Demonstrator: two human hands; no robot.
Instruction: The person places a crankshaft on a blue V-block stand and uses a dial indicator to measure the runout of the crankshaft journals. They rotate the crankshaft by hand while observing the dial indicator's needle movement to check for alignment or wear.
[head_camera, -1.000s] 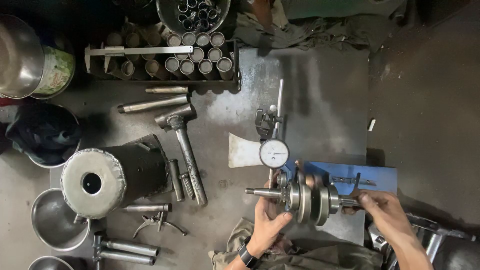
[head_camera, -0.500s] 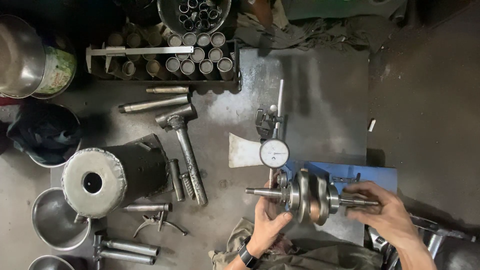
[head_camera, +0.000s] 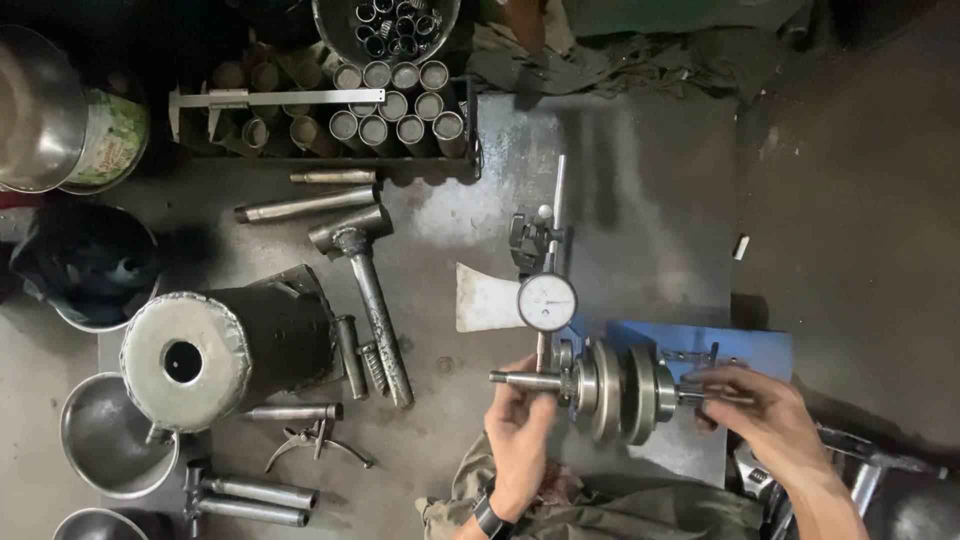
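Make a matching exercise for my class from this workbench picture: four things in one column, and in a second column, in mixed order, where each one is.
Things
1. dial gauge
2. caliper
3. crankshaft
4. hammer

Places
A. lying across the tray of metal sleeves at the top
B. held at its two shaft ends by the left hand and right hand
C. flat on the bench, right of the black cylinder
D. on a stand just above the crankshaft

Pairs: 1-D, 2-A, 3-B, 4-C
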